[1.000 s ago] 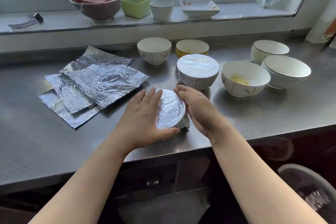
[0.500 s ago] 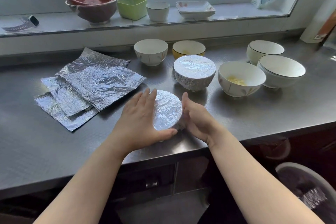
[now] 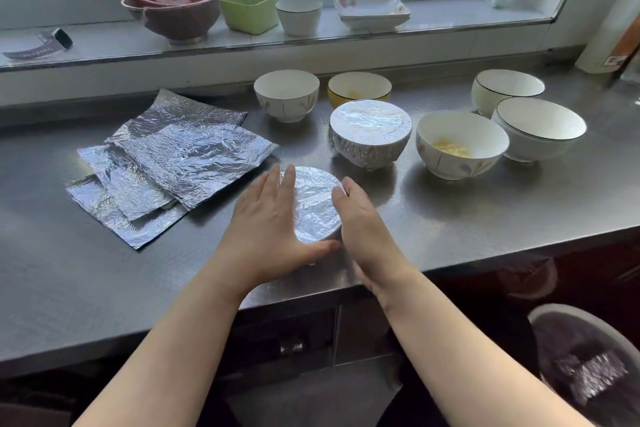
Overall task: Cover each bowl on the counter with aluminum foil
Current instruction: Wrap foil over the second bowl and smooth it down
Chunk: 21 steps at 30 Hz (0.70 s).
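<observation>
- Pressing foil down around the near bowl at 6 o'clock on the table, close to its front edge
- Left hand cupping the bowl's left side, grip wide, fingers straight along the foil, thumb curling under the near rim
- Right hand hugging the right side, grip looking relaxed and flat against the foil; fingertips hidden behind the bowl, so hard to tell more
- Sitting fully wrapped already: one covered bowl just beyond, at 12 o'clock from the hands
- Waiting uncovered: a white bowl and a yellow bowl at the back, a bowl with yellow food at 2 o'clock, and two more white bowls at 3 o'clock
- Lying ready at 9 o'clock: a loose stack of foil sheets
- Judging progress: one bowl done, a second nearly sealed, five remaining, so less than halfway through
</observation>
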Each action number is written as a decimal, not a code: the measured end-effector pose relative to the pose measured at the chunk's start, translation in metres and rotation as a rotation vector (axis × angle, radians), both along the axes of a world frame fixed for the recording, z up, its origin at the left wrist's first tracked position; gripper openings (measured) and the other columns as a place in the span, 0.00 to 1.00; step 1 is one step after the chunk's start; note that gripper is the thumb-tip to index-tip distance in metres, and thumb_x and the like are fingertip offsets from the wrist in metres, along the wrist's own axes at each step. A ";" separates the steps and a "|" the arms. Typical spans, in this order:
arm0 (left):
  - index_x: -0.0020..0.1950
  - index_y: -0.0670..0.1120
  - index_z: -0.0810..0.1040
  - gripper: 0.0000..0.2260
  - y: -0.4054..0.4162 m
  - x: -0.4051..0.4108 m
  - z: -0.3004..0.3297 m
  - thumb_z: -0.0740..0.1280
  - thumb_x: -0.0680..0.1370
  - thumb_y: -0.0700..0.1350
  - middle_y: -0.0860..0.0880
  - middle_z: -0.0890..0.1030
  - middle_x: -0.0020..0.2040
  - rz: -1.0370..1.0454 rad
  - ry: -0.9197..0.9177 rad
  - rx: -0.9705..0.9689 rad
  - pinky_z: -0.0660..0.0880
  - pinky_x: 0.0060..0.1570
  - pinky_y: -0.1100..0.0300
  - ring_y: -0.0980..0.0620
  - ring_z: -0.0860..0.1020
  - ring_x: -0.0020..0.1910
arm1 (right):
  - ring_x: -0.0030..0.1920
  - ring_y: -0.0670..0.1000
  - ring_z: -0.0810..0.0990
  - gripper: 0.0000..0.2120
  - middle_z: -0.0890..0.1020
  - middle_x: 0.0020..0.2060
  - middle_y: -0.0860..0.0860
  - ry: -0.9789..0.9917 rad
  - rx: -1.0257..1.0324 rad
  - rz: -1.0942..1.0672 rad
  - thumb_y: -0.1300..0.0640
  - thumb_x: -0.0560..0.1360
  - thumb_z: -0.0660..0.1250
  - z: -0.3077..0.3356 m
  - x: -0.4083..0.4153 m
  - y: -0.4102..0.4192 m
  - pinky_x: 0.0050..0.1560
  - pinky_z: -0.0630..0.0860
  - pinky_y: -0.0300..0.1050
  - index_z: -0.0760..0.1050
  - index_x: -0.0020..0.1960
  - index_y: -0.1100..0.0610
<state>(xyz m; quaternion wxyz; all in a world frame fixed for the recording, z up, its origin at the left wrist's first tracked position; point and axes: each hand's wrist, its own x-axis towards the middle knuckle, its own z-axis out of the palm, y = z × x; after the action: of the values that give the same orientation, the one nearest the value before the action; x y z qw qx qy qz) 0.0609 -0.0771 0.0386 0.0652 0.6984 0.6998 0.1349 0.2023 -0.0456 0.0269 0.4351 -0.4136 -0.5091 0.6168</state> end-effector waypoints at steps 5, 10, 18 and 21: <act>0.80 0.49 0.42 0.59 -0.002 0.003 0.003 0.51 0.56 0.80 0.48 0.45 0.81 0.014 -0.030 0.014 0.43 0.76 0.54 0.51 0.44 0.79 | 0.64 0.48 0.77 0.24 0.79 0.63 0.48 0.069 -0.094 -0.036 0.42 0.78 0.57 -0.022 -0.006 -0.003 0.69 0.70 0.54 0.69 0.71 0.49; 0.80 0.50 0.40 0.63 -0.001 0.003 0.006 0.53 0.53 0.81 0.47 0.44 0.81 0.017 -0.026 -0.019 0.43 0.75 0.54 0.50 0.43 0.79 | 0.60 0.52 0.81 0.25 0.83 0.57 0.55 0.118 -0.236 0.025 0.43 0.83 0.50 -0.013 0.007 0.008 0.66 0.73 0.52 0.75 0.65 0.58; 0.80 0.51 0.39 0.61 -0.004 0.002 0.024 0.62 0.56 0.76 0.50 0.38 0.80 -0.020 -0.138 -0.153 0.40 0.75 0.54 0.52 0.38 0.78 | 0.70 0.51 0.71 0.18 0.74 0.68 0.52 0.063 -0.101 -0.087 0.54 0.84 0.52 0.018 0.028 0.024 0.73 0.65 0.47 0.67 0.72 0.59; 0.80 0.50 0.41 0.59 -0.004 0.001 0.023 0.69 0.62 0.73 0.49 0.40 0.81 -0.017 -0.139 -0.142 0.41 0.76 0.54 0.52 0.39 0.79 | 0.62 0.46 0.77 0.14 0.80 0.58 0.49 0.002 -0.044 -0.004 0.56 0.84 0.54 0.025 0.024 0.024 0.66 0.71 0.45 0.75 0.59 0.63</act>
<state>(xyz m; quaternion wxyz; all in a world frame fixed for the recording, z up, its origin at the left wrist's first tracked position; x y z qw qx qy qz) 0.0618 -0.0806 0.0615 0.1639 0.6870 0.6955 0.1325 0.2260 -0.0216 0.0524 0.4275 -0.4233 -0.4940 0.6277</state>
